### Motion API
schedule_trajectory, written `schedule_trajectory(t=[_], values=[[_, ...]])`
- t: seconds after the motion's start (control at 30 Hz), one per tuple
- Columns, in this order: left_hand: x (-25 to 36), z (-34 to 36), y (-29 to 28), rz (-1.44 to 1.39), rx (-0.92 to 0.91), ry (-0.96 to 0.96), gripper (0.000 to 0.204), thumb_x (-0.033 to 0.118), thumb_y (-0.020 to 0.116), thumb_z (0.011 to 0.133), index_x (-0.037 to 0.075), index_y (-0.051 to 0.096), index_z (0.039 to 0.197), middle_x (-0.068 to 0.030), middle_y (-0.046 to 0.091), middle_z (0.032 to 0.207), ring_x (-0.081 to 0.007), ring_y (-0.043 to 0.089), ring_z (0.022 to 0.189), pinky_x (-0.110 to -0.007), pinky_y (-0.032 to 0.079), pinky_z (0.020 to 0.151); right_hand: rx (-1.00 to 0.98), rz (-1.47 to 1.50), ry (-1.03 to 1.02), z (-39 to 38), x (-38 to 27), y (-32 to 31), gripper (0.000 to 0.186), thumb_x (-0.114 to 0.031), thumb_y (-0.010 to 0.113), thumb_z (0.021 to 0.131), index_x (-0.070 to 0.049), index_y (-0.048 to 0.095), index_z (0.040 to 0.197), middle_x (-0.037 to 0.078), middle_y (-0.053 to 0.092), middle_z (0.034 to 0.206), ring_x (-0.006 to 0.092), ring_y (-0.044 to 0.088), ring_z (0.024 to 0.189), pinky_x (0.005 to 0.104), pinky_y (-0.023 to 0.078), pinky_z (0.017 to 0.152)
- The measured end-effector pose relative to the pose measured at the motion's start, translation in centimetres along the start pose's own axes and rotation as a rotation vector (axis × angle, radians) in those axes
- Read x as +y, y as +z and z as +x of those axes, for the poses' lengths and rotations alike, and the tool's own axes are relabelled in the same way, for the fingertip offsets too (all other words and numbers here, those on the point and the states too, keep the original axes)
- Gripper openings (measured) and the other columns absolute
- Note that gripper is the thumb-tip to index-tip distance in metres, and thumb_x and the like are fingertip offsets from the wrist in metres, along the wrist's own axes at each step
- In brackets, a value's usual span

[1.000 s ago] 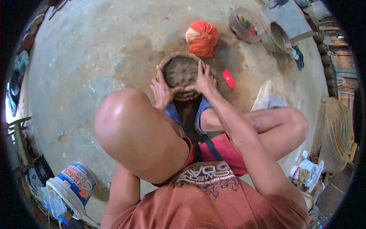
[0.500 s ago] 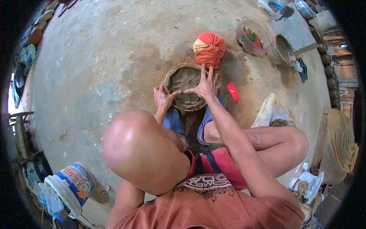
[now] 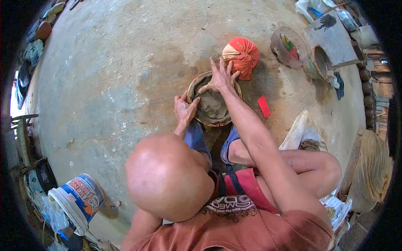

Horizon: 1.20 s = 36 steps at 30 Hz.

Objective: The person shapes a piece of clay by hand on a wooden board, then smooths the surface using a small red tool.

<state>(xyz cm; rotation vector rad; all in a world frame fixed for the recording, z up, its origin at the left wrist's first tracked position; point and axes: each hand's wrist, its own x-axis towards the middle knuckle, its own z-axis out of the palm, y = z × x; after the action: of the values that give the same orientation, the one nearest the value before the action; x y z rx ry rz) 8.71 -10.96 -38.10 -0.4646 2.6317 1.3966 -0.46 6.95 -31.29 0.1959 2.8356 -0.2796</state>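
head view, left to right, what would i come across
Blue-and-white bucket, left hand, clay-filled round dish, red-orange cloth bundle, red flat piece, white sack, brownish draped cloth.

Left hand (image 3: 185, 111): we hold the bowl (image 3: 217, 124) at its left rim.
Right hand (image 3: 222, 80): we spread it above the clay (image 3: 212, 109).
Bundle (image 3: 247, 58): red, beyond the bowl.
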Motion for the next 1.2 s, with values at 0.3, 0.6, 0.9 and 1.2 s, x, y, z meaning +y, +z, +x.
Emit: schedule_trajectory(t=[0.3, 0.6, 0.9, 1.2], values=[[-0.5, -0.1, 0.2, 0.079, -0.058, -0.002, 0.078, 0.053, 0.084, 0.079, 0.015, 0.066, 0.145, -0.0162, 0.058, 0.115, -0.0366, 0.062, 0.112, -0.049, 0.052, 0.095, -0.083, 0.043, -0.19, 0.7, 1.3, 1.1, 0.122, -0.075, 0.092, 0.048, -0.026, 0.053, 0.153, 0.008, 0.059, 0.149, 0.0385, 0.051, 0.141, 0.0719, 0.039, 0.111], [-0.9, 0.6, 0.3, 0.027, -0.091, 0.022, 0.083, 0.052, 0.086, 0.078, 0.01, 0.063, 0.147, -0.0184, 0.059, 0.121, -0.0382, 0.062, 0.116, -0.048, 0.052, 0.1, -0.297, -0.074, -0.19, 4.6, 0.4, -0.1, 0.108, -0.066, 0.097, 0.052, -0.019, 0.063, 0.143, 0.013, 0.062, 0.148, 0.0377, 0.059, 0.137, 0.0638, 0.048, 0.109], [-0.7, 0.5, -1.6, 0.049, -0.143, 0.037, 0.1, 0.056, 0.085, 0.082, 0.007, 0.047, 0.16, -0.0207, 0.059, 0.12, -0.0384, 0.061, 0.116, -0.047, 0.05, 0.102, -0.305, -0.031, -0.263, 4.4, 1.7, -1.1, 0.095, -0.062, 0.089, 0.068, -0.015, 0.061, 0.146, 0.017, 0.068, 0.139, 0.0362, 0.064, 0.129, 0.0519, 0.052, 0.108], [-0.2, 0.7, -3.8, 0.093, -0.223, 0.427, 0.093, 0.049, 0.076, 0.092, 0.007, 0.036, 0.165, -0.0214, 0.045, 0.153, -0.0418, 0.052, 0.137, -0.047, 0.046, 0.114, -0.317, -0.704, -0.493, -1.6, 12.4, -23.0, 0.063, -0.038, 0.08, 0.089, -0.011, 0.059, 0.142, 0.018, 0.068, 0.127, 0.0377, 0.067, 0.117, 0.0501, 0.056, 0.097]])
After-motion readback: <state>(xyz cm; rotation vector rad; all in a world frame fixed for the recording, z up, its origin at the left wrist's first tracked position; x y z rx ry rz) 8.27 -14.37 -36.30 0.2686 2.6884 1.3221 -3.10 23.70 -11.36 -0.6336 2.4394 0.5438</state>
